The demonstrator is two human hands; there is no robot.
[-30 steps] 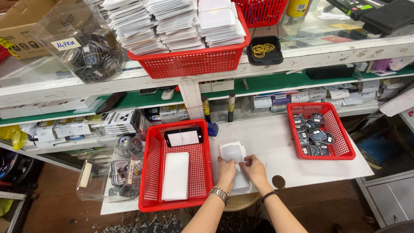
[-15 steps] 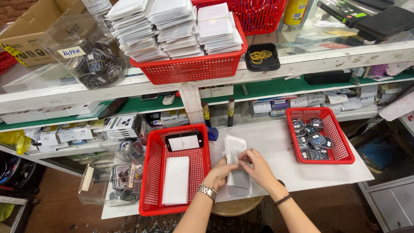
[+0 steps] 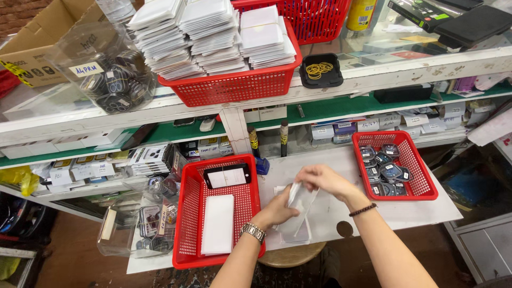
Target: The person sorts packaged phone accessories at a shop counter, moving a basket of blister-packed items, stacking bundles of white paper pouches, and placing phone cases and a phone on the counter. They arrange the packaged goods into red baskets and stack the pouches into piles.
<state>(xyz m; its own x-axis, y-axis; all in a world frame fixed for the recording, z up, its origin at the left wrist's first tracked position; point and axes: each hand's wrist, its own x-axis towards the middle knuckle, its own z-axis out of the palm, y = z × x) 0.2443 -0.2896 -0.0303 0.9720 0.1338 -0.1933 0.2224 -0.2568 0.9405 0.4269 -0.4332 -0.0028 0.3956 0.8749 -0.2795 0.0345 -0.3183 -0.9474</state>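
Clear plastic sleeve [image 3: 300, 205] sits at the middle of the white worktop [image 3: 405, 205], lifted off it and pinched between both hands. Right hand [image 3: 322, 178] grasps the upper edge from one o'clock; left hand [image 3: 274, 210], wristwatch on the wrist, clenches the lower part from seven o'clock. A small stack of similar pale sleeves appears to lie flat just beneath, though hands hide most of it. Judgement on handling: film this thin buckles easily, so the pinch is best kept near the mouth with light tension between the two hands, the lower hand steadying and not crushing; whether anything is inside the sleeve cannot be told. Containers, largest first. Big red basket [image 3: 234, 85] on the upper shelf at eleven o'clock is heaped with white flat packets in three leaning stacks. Long red tray [image 3: 186, 224] at nine o'clock, touching the left forearm's side of the bench, holds one white flat packet and, at its far end, a dark-framed screen-like piece. Clear jar [image 3: 106, 80] at ten o'clock holds dark round parts. Smaller red tray [image 3: 421, 176] at three o'clock, well apart from the hands, holds small dark gadgets in clear wrappers. Black dish [image 3: 305, 80] at twelve o'clock holds yellow rubber bands.
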